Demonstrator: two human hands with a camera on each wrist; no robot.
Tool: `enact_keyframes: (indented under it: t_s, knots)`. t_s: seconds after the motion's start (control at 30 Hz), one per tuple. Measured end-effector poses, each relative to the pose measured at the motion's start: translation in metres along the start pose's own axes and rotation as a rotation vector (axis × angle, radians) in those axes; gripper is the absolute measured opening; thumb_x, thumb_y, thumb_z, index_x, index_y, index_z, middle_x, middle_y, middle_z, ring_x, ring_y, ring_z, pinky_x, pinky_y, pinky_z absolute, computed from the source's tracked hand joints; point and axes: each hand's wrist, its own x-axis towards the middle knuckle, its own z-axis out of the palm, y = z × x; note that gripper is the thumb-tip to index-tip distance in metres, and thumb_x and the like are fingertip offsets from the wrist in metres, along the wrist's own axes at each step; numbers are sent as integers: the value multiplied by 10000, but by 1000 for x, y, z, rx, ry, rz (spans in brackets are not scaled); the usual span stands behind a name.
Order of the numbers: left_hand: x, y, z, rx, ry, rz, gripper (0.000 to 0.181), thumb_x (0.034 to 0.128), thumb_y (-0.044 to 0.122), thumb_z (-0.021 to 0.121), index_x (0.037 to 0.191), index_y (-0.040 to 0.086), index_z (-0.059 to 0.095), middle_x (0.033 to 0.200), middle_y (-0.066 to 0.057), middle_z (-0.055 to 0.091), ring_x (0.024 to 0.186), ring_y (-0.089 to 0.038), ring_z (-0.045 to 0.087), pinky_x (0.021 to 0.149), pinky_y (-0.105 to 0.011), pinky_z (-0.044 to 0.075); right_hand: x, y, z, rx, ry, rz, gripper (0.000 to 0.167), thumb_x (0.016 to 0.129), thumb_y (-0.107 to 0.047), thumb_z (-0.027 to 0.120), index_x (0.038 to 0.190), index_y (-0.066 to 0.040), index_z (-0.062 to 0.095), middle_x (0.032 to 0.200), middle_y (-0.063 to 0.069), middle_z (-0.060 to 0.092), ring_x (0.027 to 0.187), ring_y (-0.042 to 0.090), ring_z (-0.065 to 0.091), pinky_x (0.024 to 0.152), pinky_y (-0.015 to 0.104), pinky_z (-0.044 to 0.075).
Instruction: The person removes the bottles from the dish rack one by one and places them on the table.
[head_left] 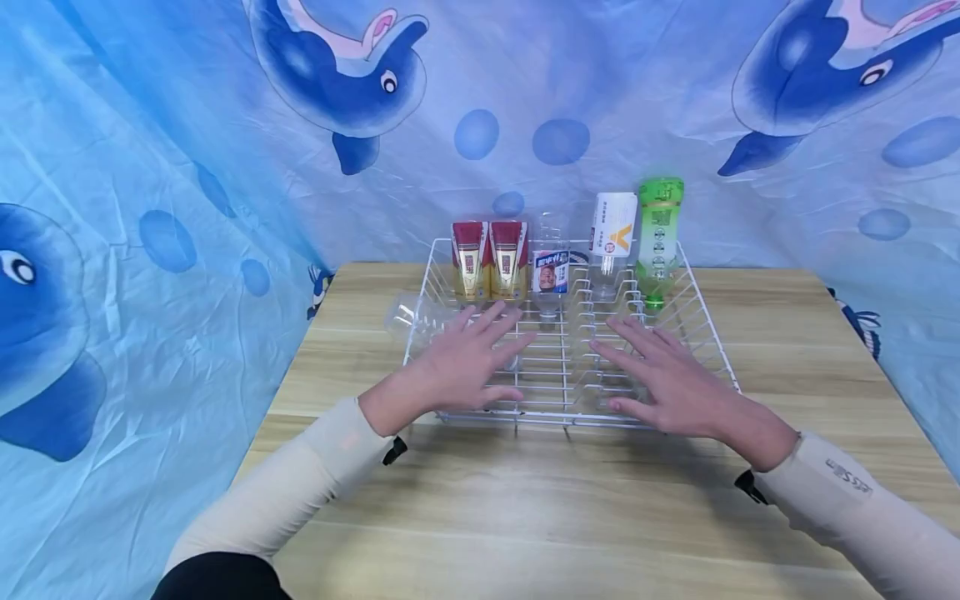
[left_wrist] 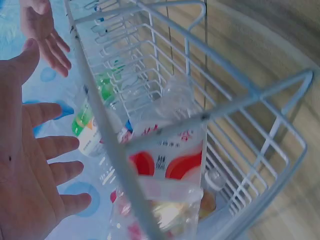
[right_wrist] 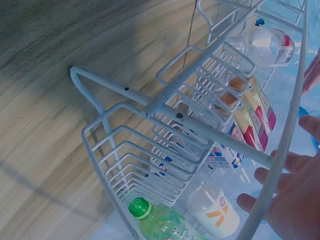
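My left hand [head_left: 459, 362] is spread, palm down, over the left part of a white wire rack [head_left: 540, 415], holding nothing. Fingers splayed, my right hand [head_left: 667, 379] hovers over the rack's right part, also holding nothing. Along the rack's far side lean two red-and-gold packs [head_left: 471, 262], a clear bottle with a blue label [head_left: 551, 273], a clear bottle with a white-and-orange label [head_left: 613, 225] and a green bottle [head_left: 660, 237], caps down. A clear bottle with a red-and-white label [left_wrist: 167, 155] lies at the left, partly hidden by my left hand in the head view.
The rack stands on a wood-grain table [head_left: 510, 517]. Behind and to the left hangs a blue curtain [head_left: 480, 67] printed with dolphins. Raised wire dividers [right_wrist: 145, 160] run across the rack.
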Motion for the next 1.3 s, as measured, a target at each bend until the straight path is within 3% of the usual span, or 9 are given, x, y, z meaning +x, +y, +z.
enact_keyframes:
  t_s: [0.33,0.63,0.87,1.03,1.3]
  knots:
    - [-8,-23,-23,167,8,-60,899,915,792,394,1596,209,326,1611,-129,332,1497,-384,227,1186,-633,167,-1,-1,-2,2,-17,-2,777,936,-511,666,1587,-228,350,1652,157,218,1503,419,176,1157,685,153]
    - [-9,-36,-35,181,-58,-116,891,894,775,486,1564,194,399,1587,-121,370,1501,-383,209,1194,-638,104,-4,3,-3,7,32,-26,799,910,-436,724,1585,-230,349,1629,186,257,1469,447,238,1141,692,191]
    - [-11,-45,-32,158,-38,-144,880,854,718,630,1521,170,463,1527,-160,443,1471,-404,263,1179,-660,135,-11,9,-2,24,54,5,795,907,-420,729,1582,-221,357,1621,202,269,1448,470,265,1132,698,206]
    - [-11,-53,-28,187,-23,-147,876,826,735,648,1496,193,494,1481,-153,490,1451,-401,287,1157,-664,191,-17,13,3,53,68,34,786,906,-427,727,1570,-193,380,1639,172,243,1464,457,248,1118,717,211]
    - [-10,-67,-31,190,-100,-203,928,810,760,639,1516,179,476,1550,-164,420,1476,-396,256,1147,-726,70,-23,17,11,62,100,79,760,914,-467,701,1545,-153,414,1626,187,264,1465,458,240,1138,715,157]
